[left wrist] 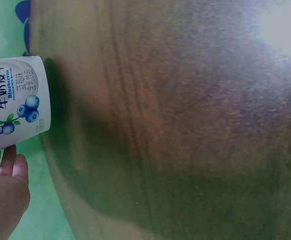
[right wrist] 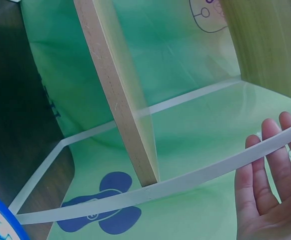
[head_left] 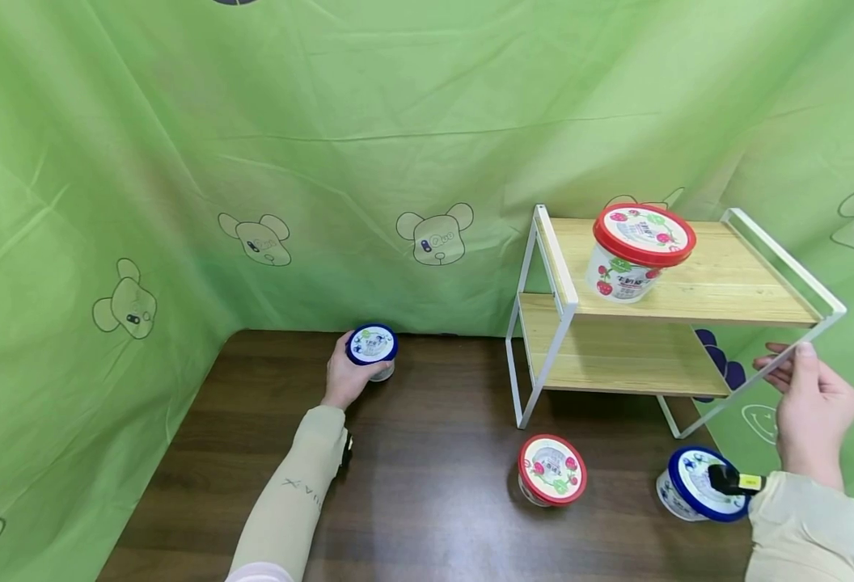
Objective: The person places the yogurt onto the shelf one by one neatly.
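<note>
At the far left of the table, my left hand (head_left: 347, 378) grips a blueberry-printed tub with a blue lid (head_left: 372, 344), its thumb across the near side. The left wrist view shows the tub's white wall (left wrist: 20, 95) upright, fingers beside it. My right hand (head_left: 818, 412) holds the front right leg of a two-tier shelf (head_left: 740, 283), thumb in front and fingers behind the white metal bar. In the right wrist view those fingers (right wrist: 275, 185) reach behind the bar. A red-lidded tub (head_left: 641, 250) stands on the shelf's upper board; the lower board (head_left: 631, 356) is partly hidden.
Another red-lidded tub (head_left: 552, 469) stands on the brown wooden table (head_left: 427, 501) before the shelf. A second blue-lidded tub (head_left: 699, 485) is just left of the right wrist, partly covered by the wrist device. Green printed cloth (head_left: 369, 162) hangs behind the table.
</note>
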Action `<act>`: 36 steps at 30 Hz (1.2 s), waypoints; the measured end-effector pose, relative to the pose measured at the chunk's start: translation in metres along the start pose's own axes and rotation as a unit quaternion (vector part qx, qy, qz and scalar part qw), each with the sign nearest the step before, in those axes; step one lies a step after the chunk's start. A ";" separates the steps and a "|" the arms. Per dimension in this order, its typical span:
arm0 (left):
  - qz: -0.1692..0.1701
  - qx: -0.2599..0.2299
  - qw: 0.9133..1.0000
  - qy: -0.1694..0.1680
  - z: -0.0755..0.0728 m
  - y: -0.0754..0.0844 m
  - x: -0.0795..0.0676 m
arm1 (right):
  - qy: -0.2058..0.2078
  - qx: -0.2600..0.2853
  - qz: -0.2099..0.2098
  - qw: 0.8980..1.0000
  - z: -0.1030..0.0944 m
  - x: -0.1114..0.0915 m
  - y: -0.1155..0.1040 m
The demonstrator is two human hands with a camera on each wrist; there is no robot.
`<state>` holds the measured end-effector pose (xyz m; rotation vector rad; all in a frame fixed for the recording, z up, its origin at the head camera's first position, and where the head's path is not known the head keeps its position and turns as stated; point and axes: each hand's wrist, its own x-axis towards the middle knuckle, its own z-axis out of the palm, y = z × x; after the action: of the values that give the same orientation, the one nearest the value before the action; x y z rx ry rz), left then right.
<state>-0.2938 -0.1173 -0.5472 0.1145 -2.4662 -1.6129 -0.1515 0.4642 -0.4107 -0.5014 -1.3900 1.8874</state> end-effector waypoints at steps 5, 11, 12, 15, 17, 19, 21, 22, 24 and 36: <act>-0.001 0.002 1.000 0.000 -0.002 0.001 0.001 | -0.006 0.004 -0.006 1.000 0.002 -0.003 -0.002; -0.008 0.002 1.000 -0.003 -0.005 0.002 -0.001 | -0.009 0.011 -0.007 1.000 0.003 -0.004 -0.003; -0.009 0.002 1.000 -0.004 -0.005 0.001 -0.001 | -0.009 0.010 -0.007 1.000 0.003 -0.004 -0.003; -0.012 0.004 1.000 -0.005 -0.006 0.001 -0.002 | -0.008 0.011 -0.004 1.000 0.003 -0.003 -0.003; -0.015 0.005 1.000 -0.007 -0.006 0.000 -0.002 | -0.007 0.009 -0.003 1.000 0.002 -0.003 -0.002; -0.019 0.005 1.000 -0.010 -0.006 0.000 -0.003 | -0.007 0.008 -0.002 1.000 0.001 -0.002 -0.002; -0.022 0.005 1.000 -0.011 -0.006 0.000 -0.004 | -0.006 0.005 -0.002 1.000 0.001 -0.002 -0.002; -0.023 0.005 1.000 -0.010 -0.006 0.001 -0.004 | -0.006 0.003 -0.004 1.000 0.001 -0.002 -0.001; -0.021 0.006 1.000 -0.008 -0.005 0.002 -0.005 | -0.007 0.004 -0.005 1.000 0.001 -0.002 -0.001; -0.007 0.013 1.000 -0.013 0.001 0.017 -0.006 | -0.007 0.017 0.002 1.000 0.003 -0.004 -0.003</act>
<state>-0.2871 -0.1081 -0.5326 0.1159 -2.5132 -1.5983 -0.1497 0.4600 -0.4072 -0.4753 -1.3650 1.9180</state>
